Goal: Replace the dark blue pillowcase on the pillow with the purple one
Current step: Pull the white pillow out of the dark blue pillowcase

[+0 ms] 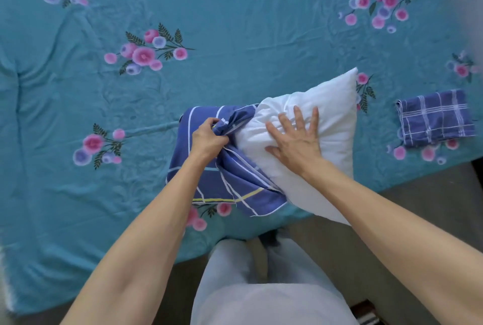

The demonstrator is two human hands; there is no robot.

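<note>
While the left hand (209,139) grips the bunched blue case (230,181), right fingers (298,120) press spread on the pillow (326,105) overhanging the bed (235,24) edge.

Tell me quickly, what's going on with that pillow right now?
Left hand grips bunched blue case. Right hand flat on bare white pillow, pressing it. Case mostly off. Purple case folded on sheet to the right, untouched. Nothing in the way.
</note>
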